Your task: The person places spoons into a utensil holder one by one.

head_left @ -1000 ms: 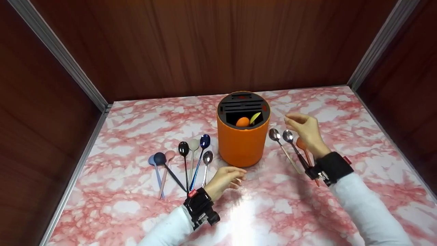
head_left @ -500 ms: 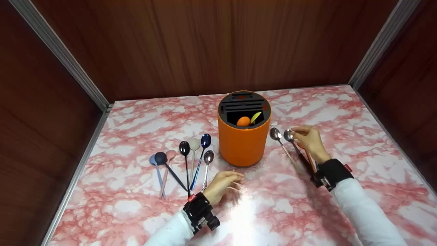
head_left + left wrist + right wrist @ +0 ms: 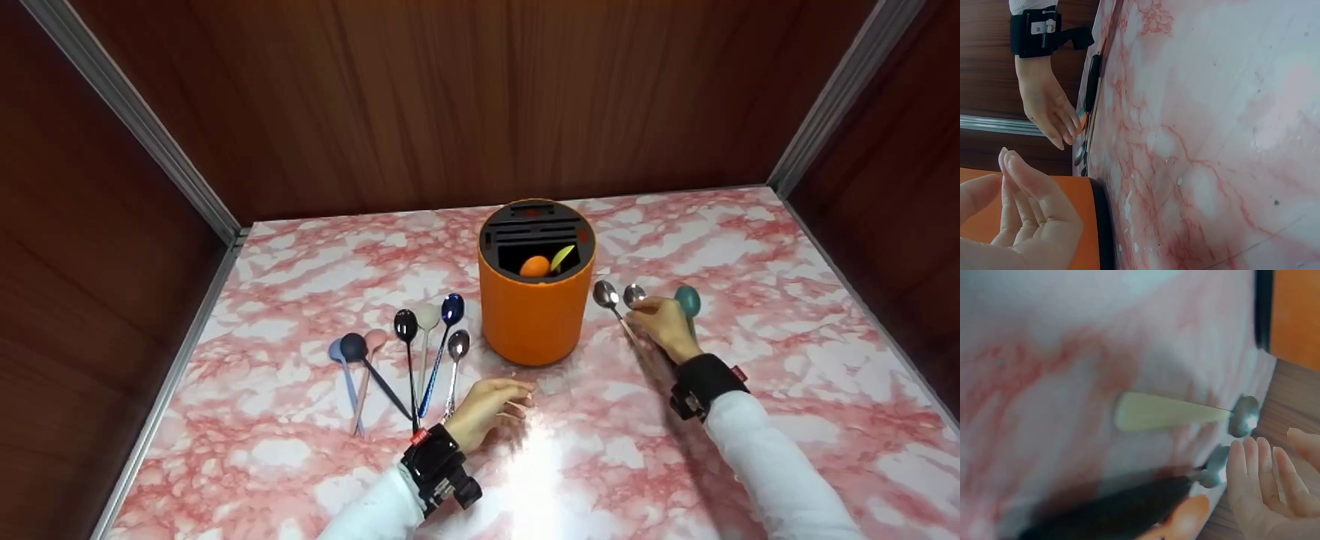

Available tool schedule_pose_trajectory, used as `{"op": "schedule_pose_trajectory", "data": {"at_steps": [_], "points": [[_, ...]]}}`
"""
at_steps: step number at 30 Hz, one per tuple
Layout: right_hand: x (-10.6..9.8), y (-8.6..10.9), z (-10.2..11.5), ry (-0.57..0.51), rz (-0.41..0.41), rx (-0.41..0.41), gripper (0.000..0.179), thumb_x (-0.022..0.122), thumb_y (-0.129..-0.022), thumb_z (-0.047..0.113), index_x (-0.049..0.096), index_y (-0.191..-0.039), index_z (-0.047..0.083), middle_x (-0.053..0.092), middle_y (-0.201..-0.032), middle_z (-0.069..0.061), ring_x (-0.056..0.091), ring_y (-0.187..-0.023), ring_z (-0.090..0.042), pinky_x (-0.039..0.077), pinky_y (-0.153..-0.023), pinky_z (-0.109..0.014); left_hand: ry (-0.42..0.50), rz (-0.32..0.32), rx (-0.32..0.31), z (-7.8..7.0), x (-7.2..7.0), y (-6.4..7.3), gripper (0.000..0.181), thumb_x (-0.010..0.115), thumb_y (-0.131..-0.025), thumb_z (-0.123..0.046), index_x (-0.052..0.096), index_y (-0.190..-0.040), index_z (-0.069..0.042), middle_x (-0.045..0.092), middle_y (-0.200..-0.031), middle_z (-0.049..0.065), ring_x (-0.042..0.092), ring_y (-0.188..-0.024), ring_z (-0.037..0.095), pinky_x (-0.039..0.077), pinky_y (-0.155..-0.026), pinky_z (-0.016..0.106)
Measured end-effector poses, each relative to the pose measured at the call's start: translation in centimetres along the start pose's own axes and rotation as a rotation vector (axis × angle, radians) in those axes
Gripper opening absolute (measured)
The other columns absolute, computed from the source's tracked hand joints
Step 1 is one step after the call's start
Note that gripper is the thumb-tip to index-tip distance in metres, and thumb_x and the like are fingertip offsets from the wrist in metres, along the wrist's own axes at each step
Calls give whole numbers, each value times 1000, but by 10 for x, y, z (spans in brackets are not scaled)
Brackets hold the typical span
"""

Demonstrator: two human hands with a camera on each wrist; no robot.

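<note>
My right hand point(image 3: 664, 326) hovers over the spoons right of the orange utensil holder point(image 3: 534, 322), its fingers holding nothing in the right wrist view. Its fingertips are close to the bowl of a dark-handled metal spoon point(image 3: 1129, 509). Left of that lies a metal spoon with a pale handle point(image 3: 1168, 413). An orange spoon point(image 3: 1188, 517) lies on the other side, covered by the hand in the head view, and a teal spoon point(image 3: 687, 300) shows beyond the hand. My left hand point(image 3: 487, 409) is in front of the holder, fingers loosely bent with nothing in them.
Left of the holder lie a black spoon point(image 3: 406, 325), a blue spoon point(image 3: 452, 308), a silver spoon point(image 3: 458, 344) and several others, including a navy one point(image 3: 353, 346). An orange piece point(image 3: 535, 266) and a yellow-green piece point(image 3: 562, 258) show inside the holder. Wood panels point(image 3: 450, 97) enclose the marbled table point(image 3: 277, 457).
My right hand has come down toward the spoons, then shifted left and nearer to me along the dark-handled spoon. The teal spoon has come into view beyond it. My left hand has barely moved.
</note>
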State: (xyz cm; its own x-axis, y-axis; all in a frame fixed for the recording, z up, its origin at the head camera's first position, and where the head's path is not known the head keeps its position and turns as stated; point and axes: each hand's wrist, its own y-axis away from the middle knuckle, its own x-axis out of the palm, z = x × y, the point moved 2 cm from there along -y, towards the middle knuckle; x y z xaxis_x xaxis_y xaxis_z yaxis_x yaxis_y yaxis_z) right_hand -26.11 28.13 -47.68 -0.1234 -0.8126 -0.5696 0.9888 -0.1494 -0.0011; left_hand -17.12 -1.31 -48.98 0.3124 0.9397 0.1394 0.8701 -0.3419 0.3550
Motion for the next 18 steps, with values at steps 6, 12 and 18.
{"op": "schedule_pose_trajectory", "data": {"at_steps": [6, 12, 18], "points": [[12, -6, -6, 30, -39, -25, 29, 63, -85, -2, 64, -108, -20, 69, -95, -34, 59, -55, -3, 45, -50, -10, -7, -3, -3, 2, -1, -1, 33, 57, -94, -6, 60, -122, 12, 70, -94, 8, 59, -71, 9, 55, -67, 20], [21, -8, -9, 178, -52, -67, 25, 65, -82, -3, 67, -102, -18, 69, -95, -33, 66, -89, -40, 51, -83, -33, 12, 8, -11, 2, 0, 0, 34, 56, -94, -6, 60, -123, 12, 69, -92, 7, 58, -69, 9, 53, -62, 18], [22, -10, -11, 185, 2, -33, 25, 58, -79, -9, 66, -100, -20, 67, -98, -34, 61, -94, -43, 53, -84, -42, 17, 28, -4, 3, 1, 1, 35, 55, -95, -6, 58, -125, 12, 67, -90, 4, 58, -70, 9, 53, -63, 18]]}}
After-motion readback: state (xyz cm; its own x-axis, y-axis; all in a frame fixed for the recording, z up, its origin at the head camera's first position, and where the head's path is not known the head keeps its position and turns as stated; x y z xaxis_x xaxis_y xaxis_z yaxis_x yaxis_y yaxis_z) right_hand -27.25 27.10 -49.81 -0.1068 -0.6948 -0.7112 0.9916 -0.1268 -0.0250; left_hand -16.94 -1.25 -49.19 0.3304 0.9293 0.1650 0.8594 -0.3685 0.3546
